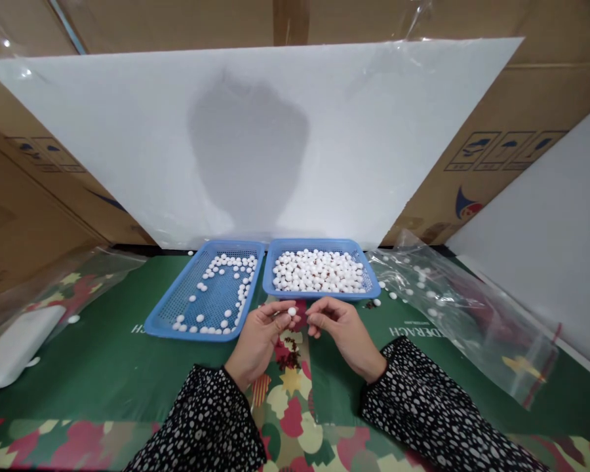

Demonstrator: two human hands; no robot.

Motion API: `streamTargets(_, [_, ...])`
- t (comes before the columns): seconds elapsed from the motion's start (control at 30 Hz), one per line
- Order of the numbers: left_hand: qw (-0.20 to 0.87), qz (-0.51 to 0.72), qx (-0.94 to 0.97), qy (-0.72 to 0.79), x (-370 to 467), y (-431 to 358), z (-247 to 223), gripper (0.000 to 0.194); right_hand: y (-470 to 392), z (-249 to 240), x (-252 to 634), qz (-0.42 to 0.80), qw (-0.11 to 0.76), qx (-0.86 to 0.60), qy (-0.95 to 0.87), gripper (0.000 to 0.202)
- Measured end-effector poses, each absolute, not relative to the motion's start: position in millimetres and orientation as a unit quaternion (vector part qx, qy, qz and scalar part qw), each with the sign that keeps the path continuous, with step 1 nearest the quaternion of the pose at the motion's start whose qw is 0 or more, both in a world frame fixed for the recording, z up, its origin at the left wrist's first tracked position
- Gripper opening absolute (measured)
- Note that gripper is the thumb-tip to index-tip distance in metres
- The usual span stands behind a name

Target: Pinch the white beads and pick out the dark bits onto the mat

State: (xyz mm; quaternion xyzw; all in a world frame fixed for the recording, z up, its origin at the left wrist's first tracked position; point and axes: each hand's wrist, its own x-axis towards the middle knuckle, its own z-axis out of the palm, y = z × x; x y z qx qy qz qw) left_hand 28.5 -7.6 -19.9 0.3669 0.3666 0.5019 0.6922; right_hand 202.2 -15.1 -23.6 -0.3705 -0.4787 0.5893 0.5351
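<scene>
My left hand (263,337) pinches a small white ball (292,311) between thumb and fingertips. Close by on the right, my right hand (341,331) has its thumb and fingers pressed together; whatever may be in them is too small to make out. A little heap of dark reddish-brown bits (288,357) lies on the table between my wrists. Beyond my hands, the right blue basket (324,295) holds a dense pile of white balls with brown specks among them. The left blue basket (221,295) has white balls scattered mostly along its right and front sides.
A clear plastic bag (476,334) with some white balls in or under it lies at the right. To the left are a white board with a handle (19,347) and another clear bag (93,275). A white panel (354,144) and cardboard boxes (545,92) close off the back.
</scene>
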Motion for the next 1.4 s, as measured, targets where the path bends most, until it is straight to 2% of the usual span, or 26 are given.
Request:
streamTargets(0.17, [0.694, 0.502, 0.370, 0.360, 28.9, -7.4, -20.1, 0.021, -17.6, -21.7, 199.8, 0.597, 0.524, -0.342, -0.502, 0.015])
streamTargets(0.3, [0.690, 0.499, 0.375, 0.365, 29.9, -6.1, -22.9, 0.022, -17.5, -21.7, 199.2, 0.596, 0.532, -0.349, -0.489, 0.016])
streamTargets(0.53, [0.662, 0.494, 0.408, 0.389, 32.0, -6.9, -24.1, 0.017, -18.2, -25.0, 200.7, 0.502, 0.524, -0.371, -0.580, 0.007])
streamTargets(0.9, [0.617, 0.506, 0.447, 0.405, 29.8, -6.4, -27.2, 0.009, -18.6, -28.8, 198.8, 0.474, 0.513, -0.387, -0.602, 0.009])
streamTargets(1.23, [0.585, 0.502, 0.467, 0.433, 30.6, -11.2, -21.5, 0.009, -22.0, -29.0, 194.6, 0.433, 0.522, -0.419, -0.605, 0.011])
streamTargets(1.4, [0.586, 0.489, 0.480, 0.432, 28.8, -8.8, -17.1, 0.010, -18.3, -26.2, 193.2, 0.450, 0.519, -0.395, -0.610, 0.010])
